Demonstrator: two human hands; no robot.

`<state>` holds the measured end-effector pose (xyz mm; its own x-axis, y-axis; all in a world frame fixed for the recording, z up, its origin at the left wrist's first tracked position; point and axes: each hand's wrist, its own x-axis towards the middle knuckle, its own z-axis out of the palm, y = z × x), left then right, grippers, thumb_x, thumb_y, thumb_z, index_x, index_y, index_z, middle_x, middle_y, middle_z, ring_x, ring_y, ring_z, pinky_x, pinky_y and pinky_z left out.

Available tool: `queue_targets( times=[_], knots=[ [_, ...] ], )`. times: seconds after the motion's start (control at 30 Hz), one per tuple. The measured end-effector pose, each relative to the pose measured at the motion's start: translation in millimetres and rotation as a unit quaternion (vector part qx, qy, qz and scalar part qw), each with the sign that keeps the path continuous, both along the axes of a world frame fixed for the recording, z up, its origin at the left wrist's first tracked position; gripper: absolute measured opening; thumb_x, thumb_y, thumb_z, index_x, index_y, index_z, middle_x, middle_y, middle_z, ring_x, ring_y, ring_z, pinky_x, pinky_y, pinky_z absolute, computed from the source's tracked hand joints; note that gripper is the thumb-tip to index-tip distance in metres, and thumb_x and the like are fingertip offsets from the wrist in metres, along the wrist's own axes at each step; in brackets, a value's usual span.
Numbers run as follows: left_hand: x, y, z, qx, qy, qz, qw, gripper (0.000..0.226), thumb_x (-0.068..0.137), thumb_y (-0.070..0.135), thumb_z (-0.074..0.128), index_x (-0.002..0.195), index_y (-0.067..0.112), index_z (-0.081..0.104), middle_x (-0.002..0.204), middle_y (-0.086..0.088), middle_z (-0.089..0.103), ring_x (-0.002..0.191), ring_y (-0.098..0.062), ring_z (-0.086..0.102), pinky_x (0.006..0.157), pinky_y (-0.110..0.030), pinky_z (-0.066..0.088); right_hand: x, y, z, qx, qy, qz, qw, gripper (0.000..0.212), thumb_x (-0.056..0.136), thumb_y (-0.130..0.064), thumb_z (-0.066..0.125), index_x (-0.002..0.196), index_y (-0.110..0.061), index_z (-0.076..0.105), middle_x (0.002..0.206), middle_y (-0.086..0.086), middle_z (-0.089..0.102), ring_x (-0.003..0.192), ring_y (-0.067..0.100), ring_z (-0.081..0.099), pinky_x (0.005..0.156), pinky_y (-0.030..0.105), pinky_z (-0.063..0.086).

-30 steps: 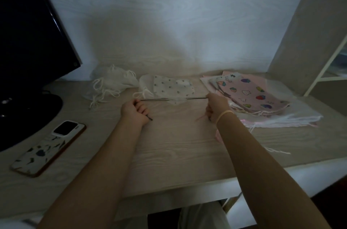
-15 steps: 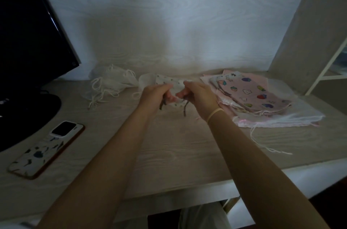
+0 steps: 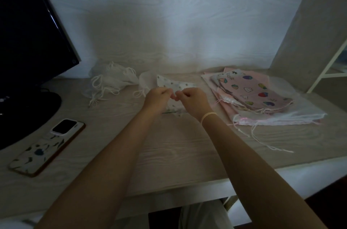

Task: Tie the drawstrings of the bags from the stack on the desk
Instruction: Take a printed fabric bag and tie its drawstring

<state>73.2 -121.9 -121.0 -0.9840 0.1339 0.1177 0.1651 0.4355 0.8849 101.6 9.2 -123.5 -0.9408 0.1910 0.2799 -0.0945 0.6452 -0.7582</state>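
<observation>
A small white bag with a green speckled print [image 3: 176, 86] lies on the desk's middle, partly under my hands. My left hand [image 3: 158, 98] and my right hand [image 3: 193, 98] meet over its near end, fingers curled, each pinching its drawstring; the string itself is hidden between my fingers. To the right lies the stack of bags [image 3: 259, 95], topped by a pink one with strawberry prints, sheer white bags under it with loose strings trailing toward me. A heap of white bags [image 3: 112, 82] with looped cords sits at the back left.
A dark monitor [image 3: 28, 31] on a round base fills the left. A phone [image 3: 47, 146] in a patterned case lies face down near the left front. A grey side panel and white frame [image 3: 326, 59] bound the right. The desk's front edge [image 3: 187, 185] runs below my forearms.
My hands, first spread apart with the drawstring stretched taut between them, have come together over the speckled bag and stay close, pinching the string.
</observation>
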Motion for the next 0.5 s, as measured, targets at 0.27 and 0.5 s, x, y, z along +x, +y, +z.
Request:
queue_targets(
  times=[0.27, 0.5],
  knots=[
    [1, -9, 15, 0.045, -0.132, -0.092, 0.986, 0.061, 0.094, 0.063, 0.034, 0.068, 0.012, 0.057, 0.050, -0.004, 0.048, 0.039, -0.017, 0.040, 0.042, -0.022, 0.030, 12, -1, 17, -0.071, -0.049, 0.164, 0.983, 0.028, 0.085, -0.011, 0.057, 0.110, -0.019, 0.066, 0.067, 0.002, 0.049, 0.059, 0.015, 0.044, 0.053, 0.027, 0.039],
    [5, -6, 17, -0.003, -0.138, -0.114, 0.984, 0.067, 0.096, 0.058, 0.031, 0.068, 0.007, 0.063, 0.050, -0.005, 0.057, 0.040, -0.020, 0.050, 0.044, -0.022, 0.038, 10, 1, 14, -0.105, -0.060, 0.153, 0.981, 0.015, 0.087, -0.022, 0.064, 0.098, -0.012, 0.067, 0.070, 0.009, 0.063, 0.052, 0.013, 0.050, 0.047, 0.023, 0.042]
  ],
)
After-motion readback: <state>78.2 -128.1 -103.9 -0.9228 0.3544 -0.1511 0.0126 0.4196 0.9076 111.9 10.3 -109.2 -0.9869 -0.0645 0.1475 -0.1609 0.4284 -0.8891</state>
